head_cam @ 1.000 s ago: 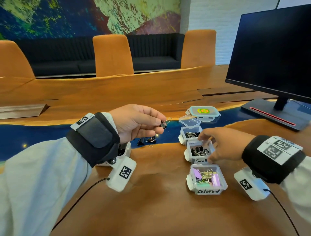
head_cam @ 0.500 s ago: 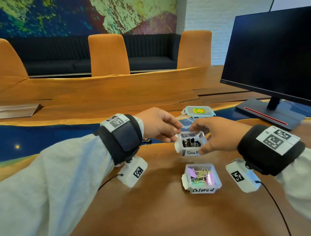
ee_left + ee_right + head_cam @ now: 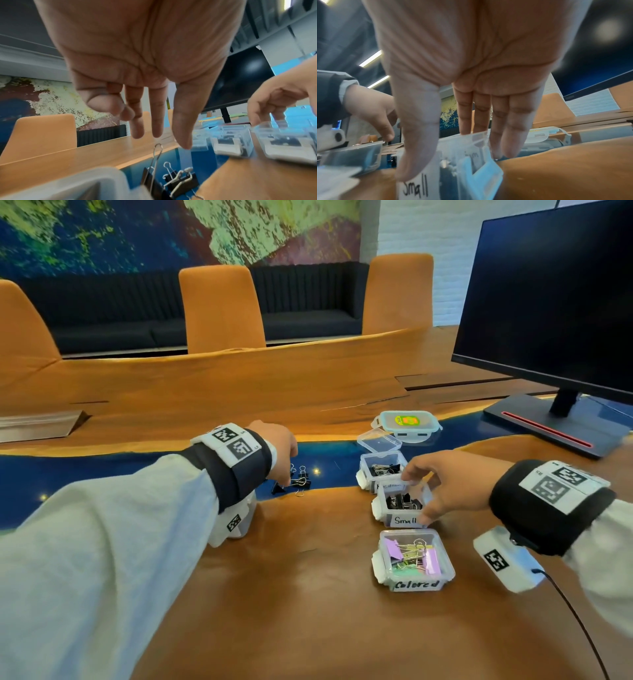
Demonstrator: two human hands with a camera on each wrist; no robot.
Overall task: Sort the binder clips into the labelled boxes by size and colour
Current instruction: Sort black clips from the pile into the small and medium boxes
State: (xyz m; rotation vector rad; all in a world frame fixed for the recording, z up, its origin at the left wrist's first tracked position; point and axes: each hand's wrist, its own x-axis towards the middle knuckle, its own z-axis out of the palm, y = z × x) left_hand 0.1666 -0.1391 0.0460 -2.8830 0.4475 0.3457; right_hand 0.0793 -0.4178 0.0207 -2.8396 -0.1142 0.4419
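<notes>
Table: warm brown wood, deep blue strip across it. Loose binder clips on the blue: black, silver wire handles. "Small" box: clear plastic, white label, black handwriting, black clips inside. "Colored" box: clear, holds purple, pink, green and yellow clips. Lidded box: pale teal lid, green-orange sticker. Chairs orange; sofa black; monitor black, red line on its base
</notes>
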